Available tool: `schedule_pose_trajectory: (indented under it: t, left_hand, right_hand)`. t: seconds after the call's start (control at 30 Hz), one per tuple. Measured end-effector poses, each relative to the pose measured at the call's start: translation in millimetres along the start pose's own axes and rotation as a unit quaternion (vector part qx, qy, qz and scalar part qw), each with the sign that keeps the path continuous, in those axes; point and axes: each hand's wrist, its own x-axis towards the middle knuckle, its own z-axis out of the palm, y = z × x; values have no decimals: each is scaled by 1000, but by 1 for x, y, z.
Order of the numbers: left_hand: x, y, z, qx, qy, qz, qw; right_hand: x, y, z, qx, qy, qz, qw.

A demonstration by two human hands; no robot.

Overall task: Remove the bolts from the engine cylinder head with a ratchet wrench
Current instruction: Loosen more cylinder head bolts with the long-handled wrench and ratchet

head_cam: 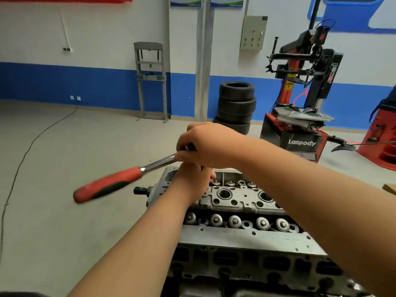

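Observation:
The grey engine cylinder head (240,236) lies in front of me, its valve springs and bolt holes showing. A ratchet wrench (111,183) with a red and black handle sticks out to the left above the head's far left end. My right hand (205,144) grips the wrench's head end from above, covering it. Below it, my left hand (192,179) curls its fingers around whatever hangs under the wrench head; that part is hidden. No bolt being worked shows.
A stack of tyres (235,106) stands behind the engine. A red and black tyre changer (300,116) is at the right. A grey press frame (151,80) leans at the blue-striped wall. A cable (23,155) runs across the floor at the left.

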Motion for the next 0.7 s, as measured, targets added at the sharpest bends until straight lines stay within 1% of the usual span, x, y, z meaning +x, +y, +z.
schedule_pose_trajectory:
  t: [0.07,0.1,0.17,0.2,0.23,0.27,0.3,0.33,0.4,0.43,0.5,0.53,0.57,0.63,0.67,0.7]
  left_hand:
    - [1,5,1,1,3,2,1000]
    - [2,12,-3,5,14,1,1000]
    - [15,43,-19,32,25,-22,999]
    - [28,54,-25,18,30,-12,999]
    - [39,68,-32,15,22,-12,1000]
    - [46,76,-36,4,3,-32,999]
    - [48,80,-36,25,-8,-46,999]
    - [49,76,-33,43,-1,-45,998]
    - [43,49,-17,109,7,10,994]
    - [35,37,-12,161,-3,21,987]
    - [28,12,-8,210,-3,67,975]
    - [21,6,-7,240,-7,84,967]
    - [16,3,-5,266,-12,96,959]
    - [10,2,-2,323,-11,123,938]
    - [7,3,-1,331,-1,122,936]
    - [8,5,-2,359,4,121,925]
  right_hand:
    - [20,-11,3,-82,5,75,994]
    - [33,-16,5,-121,-3,123,985]
    - [52,-27,9,-184,-58,226,955]
    - [58,-29,12,-215,-91,268,935]
    - [62,-29,14,-245,-116,291,917]
    - [66,-27,15,-261,-130,303,907]
    - [68,-26,14,-264,-129,303,906]
    - [68,-24,14,-258,-120,297,912]
    - [60,-21,16,-233,-81,257,934]
    - [54,-19,18,-223,-43,215,950]
    - [40,-11,22,-204,38,98,973]
    - [31,-5,24,-183,69,39,980]
    - [21,2,23,-153,90,-13,984]
    - [4,16,21,-112,104,-100,983]
    - [-3,21,23,-102,113,-130,980]
    - [-8,23,24,-94,122,-146,977]
